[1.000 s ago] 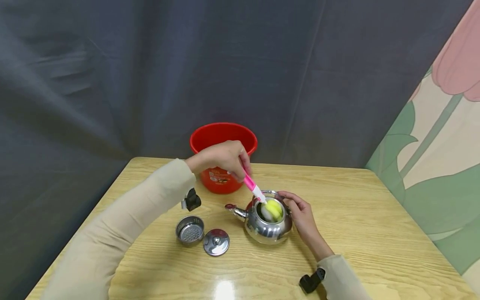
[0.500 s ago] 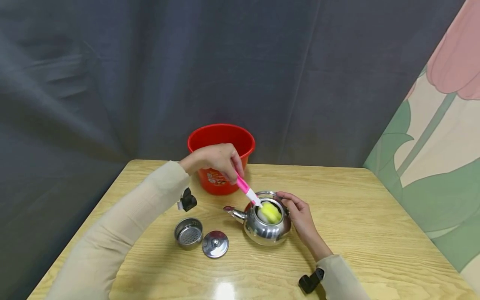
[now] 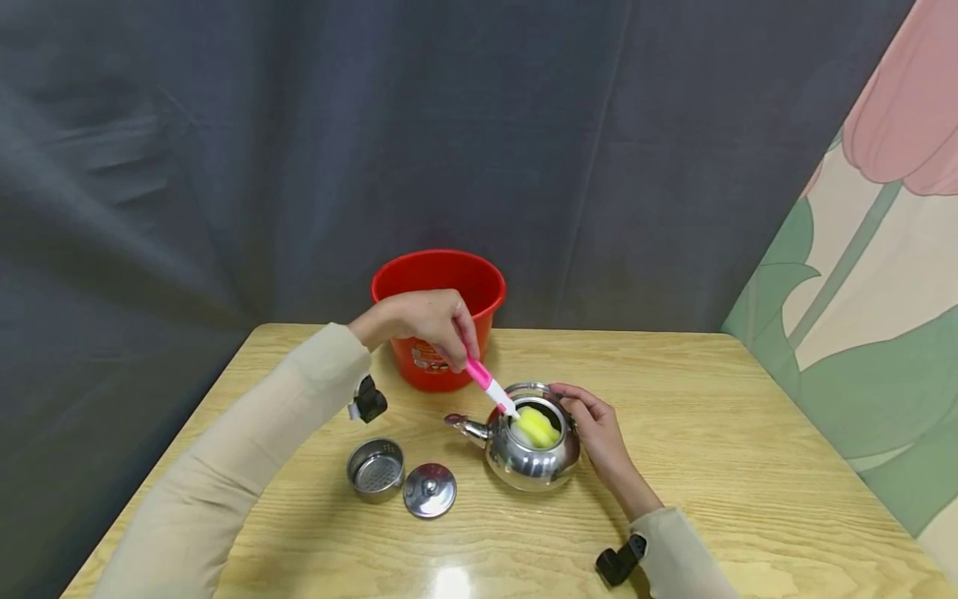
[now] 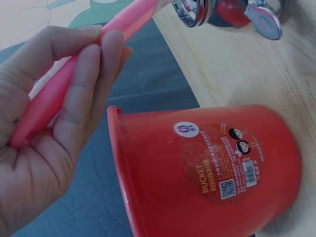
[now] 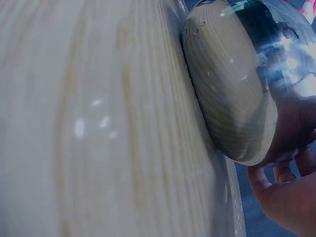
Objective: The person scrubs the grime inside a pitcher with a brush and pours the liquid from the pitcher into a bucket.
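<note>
Silver, one kettle (image 3: 533, 468) was gripped at two o'clock by the right hand (image 3: 601, 431); the left hand (image 3: 436, 323) pinched one brush (image 3: 496, 393).

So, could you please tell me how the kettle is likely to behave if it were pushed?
The kettle is probably stiff, as its body looks like polished metal. It may be slippery, given that smooth, mirror-like surface. It seems likelier to slide than tip, standing low and squat on the table.
</note>
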Action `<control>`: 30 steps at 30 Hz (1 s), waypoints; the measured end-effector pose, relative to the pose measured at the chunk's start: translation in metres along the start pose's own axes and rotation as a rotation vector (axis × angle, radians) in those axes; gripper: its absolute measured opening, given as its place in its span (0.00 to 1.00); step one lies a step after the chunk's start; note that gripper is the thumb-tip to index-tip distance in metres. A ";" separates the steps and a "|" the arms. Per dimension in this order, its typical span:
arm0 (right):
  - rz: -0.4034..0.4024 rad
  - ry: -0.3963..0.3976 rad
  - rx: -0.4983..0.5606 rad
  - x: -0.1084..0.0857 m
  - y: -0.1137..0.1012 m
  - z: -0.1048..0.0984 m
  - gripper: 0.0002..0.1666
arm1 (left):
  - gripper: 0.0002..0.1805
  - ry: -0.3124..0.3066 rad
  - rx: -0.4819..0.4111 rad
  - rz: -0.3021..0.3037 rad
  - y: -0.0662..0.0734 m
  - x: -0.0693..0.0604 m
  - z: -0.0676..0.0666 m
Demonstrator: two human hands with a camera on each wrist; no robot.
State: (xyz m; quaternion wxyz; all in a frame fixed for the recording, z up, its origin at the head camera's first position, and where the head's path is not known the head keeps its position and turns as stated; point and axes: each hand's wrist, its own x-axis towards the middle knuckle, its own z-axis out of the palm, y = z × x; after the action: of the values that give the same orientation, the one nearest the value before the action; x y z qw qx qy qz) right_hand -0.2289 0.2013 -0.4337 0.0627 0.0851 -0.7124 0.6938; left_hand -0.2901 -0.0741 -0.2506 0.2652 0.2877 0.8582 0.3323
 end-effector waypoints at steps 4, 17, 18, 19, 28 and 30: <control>-0.004 0.000 -0.008 0.001 0.000 0.001 0.18 | 0.05 -0.019 0.038 -0.024 0.005 0.001 -0.003; -0.013 -0.012 0.004 0.004 0.000 0.007 0.18 | 0.03 -0.162 0.173 -0.103 0.046 0.024 -0.017; -0.011 -0.009 0.004 0.004 0.000 0.008 0.18 | 0.03 -0.175 0.198 -0.110 0.051 0.027 -0.017; -0.010 -0.008 0.006 0.004 0.000 0.009 0.18 | 0.03 -0.186 0.225 -0.116 0.056 0.029 -0.017; -0.021 -0.018 0.019 0.004 -0.001 0.012 0.19 | 0.07 -0.309 0.447 -0.217 0.110 0.053 -0.003; -0.028 -0.018 0.018 0.005 0.000 0.011 0.19 | 0.09 -0.334 0.511 -0.256 0.125 0.059 0.003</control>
State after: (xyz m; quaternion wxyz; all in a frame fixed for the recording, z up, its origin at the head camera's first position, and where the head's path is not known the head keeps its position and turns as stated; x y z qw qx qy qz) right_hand -0.2332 0.1901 -0.4326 0.0652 0.1016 -0.7056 0.6983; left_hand -0.2893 0.0434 -0.1778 0.3613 0.2854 0.8875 0.0185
